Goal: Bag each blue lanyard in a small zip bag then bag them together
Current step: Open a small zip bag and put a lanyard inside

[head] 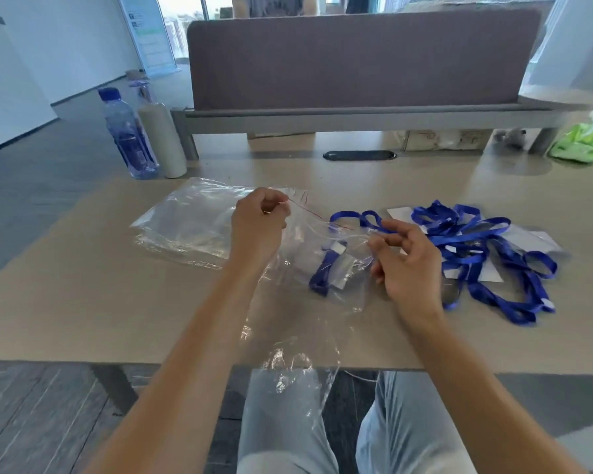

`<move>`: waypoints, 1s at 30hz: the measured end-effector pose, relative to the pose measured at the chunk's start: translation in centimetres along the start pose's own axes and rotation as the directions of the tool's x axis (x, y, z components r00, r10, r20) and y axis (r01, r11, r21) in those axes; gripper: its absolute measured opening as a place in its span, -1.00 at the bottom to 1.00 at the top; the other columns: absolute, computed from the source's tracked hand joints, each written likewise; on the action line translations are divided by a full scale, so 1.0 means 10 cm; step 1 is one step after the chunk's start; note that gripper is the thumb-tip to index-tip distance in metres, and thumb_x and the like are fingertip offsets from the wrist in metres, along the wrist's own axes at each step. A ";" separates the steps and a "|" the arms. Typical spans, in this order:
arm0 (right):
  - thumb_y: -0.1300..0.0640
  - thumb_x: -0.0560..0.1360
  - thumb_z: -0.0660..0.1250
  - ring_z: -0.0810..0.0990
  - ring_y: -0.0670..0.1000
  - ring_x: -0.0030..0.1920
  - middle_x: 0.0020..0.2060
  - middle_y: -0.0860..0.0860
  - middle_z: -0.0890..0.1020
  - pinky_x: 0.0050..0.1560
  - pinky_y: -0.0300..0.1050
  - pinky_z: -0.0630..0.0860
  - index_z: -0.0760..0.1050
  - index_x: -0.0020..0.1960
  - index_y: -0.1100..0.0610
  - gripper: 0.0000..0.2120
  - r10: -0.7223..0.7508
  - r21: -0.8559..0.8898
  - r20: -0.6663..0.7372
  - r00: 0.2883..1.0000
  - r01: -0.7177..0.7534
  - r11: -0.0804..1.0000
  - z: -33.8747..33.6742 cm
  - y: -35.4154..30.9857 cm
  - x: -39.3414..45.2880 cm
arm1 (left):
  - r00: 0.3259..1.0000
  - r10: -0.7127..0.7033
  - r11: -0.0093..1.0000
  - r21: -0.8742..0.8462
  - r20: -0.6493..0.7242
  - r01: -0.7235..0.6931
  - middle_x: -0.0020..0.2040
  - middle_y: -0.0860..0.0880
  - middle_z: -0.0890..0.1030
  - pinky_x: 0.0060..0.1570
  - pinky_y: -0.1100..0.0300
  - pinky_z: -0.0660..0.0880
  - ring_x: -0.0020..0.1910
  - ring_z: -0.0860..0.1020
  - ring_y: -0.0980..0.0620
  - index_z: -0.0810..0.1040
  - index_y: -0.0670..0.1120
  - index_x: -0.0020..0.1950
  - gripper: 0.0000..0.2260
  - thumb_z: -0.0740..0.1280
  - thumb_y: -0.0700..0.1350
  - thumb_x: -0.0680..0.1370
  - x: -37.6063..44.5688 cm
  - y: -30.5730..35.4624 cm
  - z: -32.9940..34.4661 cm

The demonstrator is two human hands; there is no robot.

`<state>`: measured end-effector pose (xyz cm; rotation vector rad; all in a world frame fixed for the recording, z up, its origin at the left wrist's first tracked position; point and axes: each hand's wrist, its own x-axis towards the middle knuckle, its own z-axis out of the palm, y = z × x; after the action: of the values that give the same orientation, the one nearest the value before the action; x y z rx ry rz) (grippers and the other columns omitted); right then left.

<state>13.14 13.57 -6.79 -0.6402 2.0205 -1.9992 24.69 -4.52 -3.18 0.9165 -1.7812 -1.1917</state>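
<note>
My left hand (259, 222) pinches the red-lined zip edge of a large clear zip bag (298, 340) that hangs over the table's front edge onto my lap. My right hand (406, 263) pinches the other side of the bag's mouth, fingers curled. Inside the bag, near its mouth, lies a folded blue lanyard in a small zip bag (329, 268). A tangle of loose blue lanyards (486, 254) lies right of my right hand, on top of flat small zip bags (534, 239).
A stack of clear bags (182, 227) lies left of my left hand. At the table's back left stand a water bottle (129, 135) and a grey cylinder (163, 140). A green packet (582, 142) sits far right. A grey divider (356, 59) backs the table.
</note>
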 end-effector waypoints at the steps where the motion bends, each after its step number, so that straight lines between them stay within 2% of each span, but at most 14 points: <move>1: 0.20 0.60 0.42 0.58 -0.10 -0.43 -0.07 0.04 0.71 -0.42 -0.19 0.56 0.56 0.23 0.06 -0.78 0.002 0.003 -0.011 1.000 -0.002 1.000 -0.03 -0.03 0.00 | 1.000 -0.015 0.999 -0.048 -0.012 0.015 -0.15 -0.03 0.69 -0.14 0.17 0.57 -0.30 0.61 0.08 0.66 -0.09 0.00 -0.88 0.37 -0.26 0.54 -0.04 0.02 0.01; 4: 0.21 0.59 0.43 0.58 -0.11 -0.44 -0.14 0.05 0.72 -0.39 -0.19 0.60 0.60 0.22 0.11 -0.79 0.003 -0.001 -0.064 0.998 -0.003 1.000 -0.14 -0.11 0.03 | 0.999 -0.030 0.991 -0.128 -0.030 0.026 -0.21 -0.05 0.70 -0.08 0.11 0.61 -0.33 0.62 0.09 0.70 -0.14 -0.03 -0.88 0.39 -0.29 0.52 -0.11 0.09 0.03; 7: 0.20 0.58 0.45 0.59 -0.13 -0.43 -0.19 0.08 0.72 -0.40 -0.28 0.56 0.65 0.14 0.12 -0.86 -0.007 -0.004 -0.093 0.996 0.006 1.000 -0.33 -0.29 0.07 | 1.000 -0.008 0.986 -0.167 -0.029 0.003 -0.19 -0.06 0.71 -0.14 0.18 0.59 -0.33 0.62 0.11 0.71 -0.13 -0.04 -0.90 0.41 -0.26 0.52 -0.18 0.27 0.07; 11: 0.19 0.57 0.44 0.61 -0.15 -0.38 -0.15 0.03 0.74 -0.34 -0.28 0.57 0.67 0.07 0.07 -0.90 -0.019 0.048 -0.130 0.991 0.025 0.999 -0.57 -0.54 0.21 | 0.997 0.053 0.981 -0.185 -0.059 -0.063 -0.20 0.00 0.71 -0.28 0.37 0.49 -0.35 0.56 0.18 0.71 -0.09 -0.04 -0.91 0.41 -0.22 0.54 -0.19 0.51 0.19; 16: 0.21 0.57 0.43 0.58 -0.14 -0.39 -0.18 -0.03 0.75 -0.36 -0.28 0.53 0.69 0.02 0.06 -0.90 -0.075 0.065 -0.184 0.980 0.088 0.994 -0.84 -0.80 0.36 | 0.994 0.091 0.965 -0.243 -0.054 -0.102 -0.17 -0.10 0.71 -0.28 0.35 0.48 -0.34 0.52 0.16 0.71 -0.12 -0.01 -0.92 0.42 -0.20 0.55 -0.17 0.78 0.32; 20: 0.15 0.54 0.46 0.56 -0.18 -0.33 -0.15 -0.07 0.75 -0.17 -0.20 0.52 0.70 0.03 0.00 -0.90 -0.137 -0.047 -0.254 0.957 0.130 0.990 -0.98 -0.89 0.45 | 0.989 0.142 0.954 -0.259 -0.041 -0.148 -0.20 -0.03 0.69 -0.27 0.37 0.49 -0.35 0.50 0.19 0.71 -0.12 -0.02 -0.92 0.41 -0.21 0.56 -0.20 0.99 0.43; 23: 0.07 0.53 0.45 0.53 -0.26 -0.24 -0.06 -0.17 0.69 -0.09 -0.28 0.46 0.66 0.13 -0.06 -0.82 -0.324 -0.284 -0.285 0.902 0.244 0.927 -0.98 -0.99 0.49 | 0.974 0.225 0.954 -0.201 0.000 -0.221 -0.19 -0.01 0.71 -0.21 0.35 0.54 -0.33 0.53 0.23 0.71 -0.07 -0.03 -0.92 0.41 -0.19 0.57 -0.21 1.09 0.51; 26: 0.00 0.54 0.43 0.53 -0.13 -0.07 0.00 -0.16 0.63 0.02 -0.21 0.49 0.67 0.12 -0.05 -0.83 -0.491 -0.411 -0.166 0.856 0.392 0.823 -0.89 -1.15 0.54 | 0.951 0.305 0.943 -0.154 0.055 -0.294 -0.21 0.05 0.70 -0.17 0.32 0.55 -0.29 0.56 0.23 0.71 -0.01 -0.08 -0.91 0.43 -0.18 0.55 -0.22 1.17 0.62; 28: -0.07 0.53 0.45 0.51 -0.07 0.10 0.03 -0.18 0.62 0.11 -0.25 0.45 0.70 0.11 -0.06 -0.81 -0.521 -0.465 -0.008 0.854 0.458 0.758 -0.82 -1.25 0.58 | 0.933 0.350 0.934 -0.115 0.082 -0.340 -0.19 0.12 0.69 -0.15 0.35 0.52 -0.24 0.59 0.23 0.70 0.03 -0.07 -0.91 0.44 -0.16 0.56 -0.23 1.23 0.66; 30: -0.11 0.53 0.47 0.51 -0.08 0.18 0.06 -0.20 0.62 0.14 -0.32 0.41 0.70 0.12 -0.07 -0.78 -0.512 -0.481 0.145 0.847 0.512 0.712 -0.78 -1.32 0.62 | 0.916 0.389 0.921 -0.076 0.101 -0.383 -0.16 0.16 0.69 -0.11 0.36 0.55 -0.17 0.63 0.22 0.70 0.04 -0.04 -0.93 0.44 -0.12 0.57 -0.23 1.29 0.69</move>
<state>6.03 18.00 7.49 -1.4606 2.6065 -1.6694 17.78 3.94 6.79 0.4387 -1.9003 -1.0434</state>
